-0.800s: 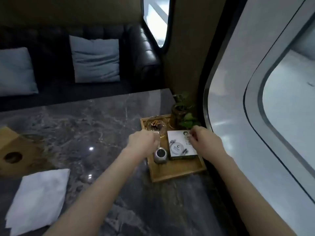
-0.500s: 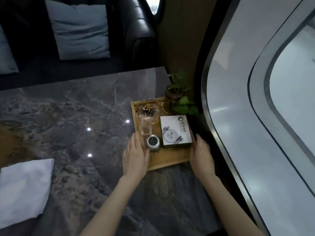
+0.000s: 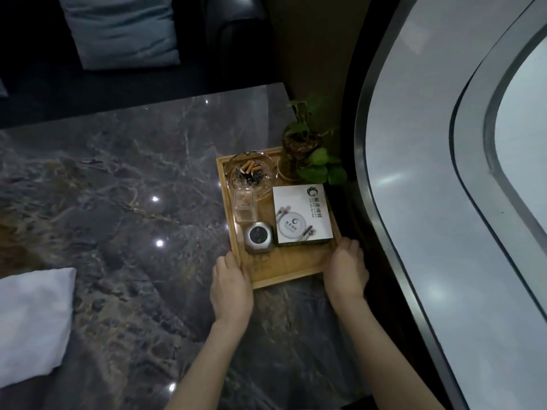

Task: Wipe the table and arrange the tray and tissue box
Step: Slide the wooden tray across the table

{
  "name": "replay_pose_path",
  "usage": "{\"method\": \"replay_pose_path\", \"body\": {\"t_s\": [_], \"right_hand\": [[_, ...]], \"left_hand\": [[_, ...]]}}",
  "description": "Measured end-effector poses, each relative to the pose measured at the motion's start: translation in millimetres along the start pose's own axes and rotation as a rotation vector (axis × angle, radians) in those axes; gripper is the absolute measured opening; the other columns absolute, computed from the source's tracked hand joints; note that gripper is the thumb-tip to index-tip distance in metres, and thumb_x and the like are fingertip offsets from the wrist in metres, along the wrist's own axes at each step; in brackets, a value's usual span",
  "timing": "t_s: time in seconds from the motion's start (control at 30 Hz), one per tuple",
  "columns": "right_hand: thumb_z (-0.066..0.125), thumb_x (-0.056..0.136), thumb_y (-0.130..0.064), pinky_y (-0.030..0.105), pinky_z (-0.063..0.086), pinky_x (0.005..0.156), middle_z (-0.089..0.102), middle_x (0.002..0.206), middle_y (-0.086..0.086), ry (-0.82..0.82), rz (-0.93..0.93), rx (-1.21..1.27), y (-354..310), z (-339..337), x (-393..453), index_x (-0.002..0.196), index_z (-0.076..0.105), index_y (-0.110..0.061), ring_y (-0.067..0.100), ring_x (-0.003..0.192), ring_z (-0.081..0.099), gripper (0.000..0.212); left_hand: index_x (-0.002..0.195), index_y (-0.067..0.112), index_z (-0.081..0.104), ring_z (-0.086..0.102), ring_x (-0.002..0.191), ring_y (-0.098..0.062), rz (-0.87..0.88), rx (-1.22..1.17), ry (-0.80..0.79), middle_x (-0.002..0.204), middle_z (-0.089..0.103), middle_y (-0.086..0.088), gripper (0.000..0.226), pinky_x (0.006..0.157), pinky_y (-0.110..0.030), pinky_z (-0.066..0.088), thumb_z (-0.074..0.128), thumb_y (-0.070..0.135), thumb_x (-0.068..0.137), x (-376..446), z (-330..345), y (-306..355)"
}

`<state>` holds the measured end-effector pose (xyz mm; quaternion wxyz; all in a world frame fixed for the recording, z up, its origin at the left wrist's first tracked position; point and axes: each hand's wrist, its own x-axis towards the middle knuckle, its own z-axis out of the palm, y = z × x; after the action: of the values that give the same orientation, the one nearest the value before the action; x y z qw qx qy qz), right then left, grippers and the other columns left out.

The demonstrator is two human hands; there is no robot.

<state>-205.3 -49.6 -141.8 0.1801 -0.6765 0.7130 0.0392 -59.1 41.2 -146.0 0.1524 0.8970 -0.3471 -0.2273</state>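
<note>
While both forearms reach in from the near edge, the left hand and right hand clasp the near corners of the wooden tray, one on each side rim. It sits at the right end of the marble table, beside the curved window wall. Stiff and loaded, it probably wants a level, two-handed hold: farther along it carry a round metal gadget, white box, clear holder, glass ashtray and potted plant, all liable to slide or tip.
</note>
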Motion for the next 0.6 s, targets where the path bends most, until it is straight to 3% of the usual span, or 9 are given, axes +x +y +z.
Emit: {"method": "replay_pose_path", "body": {"t_s": [0.33,0.6], "right_hand": [[0.043,0.085,0.011,0.037,0.048,0.077,0.049,0.117,0.021,-0.048,-0.119,-0.043,7,-12,3,0.109,0.049,0.003,0.033,0.105,0.051,0.026],[0.044,0.084,0.010,0.036,0.048,0.070,0.052,0.114,0.019,-0.007,-0.098,-0.051,6,-19,-3,0.105,0.052,0.002,0.033,0.100,0.055,0.024]], "left_hand": [[0.116,-0.001,0.035,0.054,0.106,-0.039,-0.073,0.161,-0.187,0.122,0.043,-0.020,0.026,0.082,-0.044,0.045,0.033,-0.001,0.090,11,-15,15],[0.112,0.000,0.039,0.052,0.108,-0.042,-0.218,-0.208,-0.179,0.118,0.053,-0.026,0.024,0.090,-0.047,0.042,0.036,0.017,0.095,16,-22,14]]}}
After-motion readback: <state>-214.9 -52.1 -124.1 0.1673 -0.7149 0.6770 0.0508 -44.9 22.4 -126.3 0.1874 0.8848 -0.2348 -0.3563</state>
